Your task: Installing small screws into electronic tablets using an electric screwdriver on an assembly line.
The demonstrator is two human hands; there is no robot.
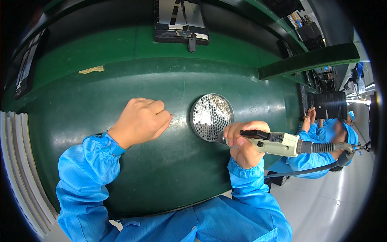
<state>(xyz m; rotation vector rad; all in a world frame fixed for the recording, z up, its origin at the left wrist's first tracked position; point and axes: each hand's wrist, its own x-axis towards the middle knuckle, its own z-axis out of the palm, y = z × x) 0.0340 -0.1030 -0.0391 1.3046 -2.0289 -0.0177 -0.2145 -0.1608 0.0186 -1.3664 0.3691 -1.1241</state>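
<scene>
Near right edge of tabletop [173, 173], our right hand [248, 154] clamps driver [282, 147]; likely hefty, rigid, grip mid-body. Our left hand [141, 121] has fingers curled together

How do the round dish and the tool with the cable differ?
The dish is round and silvery, dotted with holes; the tool is long and cream-coloured with a black lever. The dish rests on the green table; the tool is gripped in the right hand. Both are right of the left hand.
</scene>
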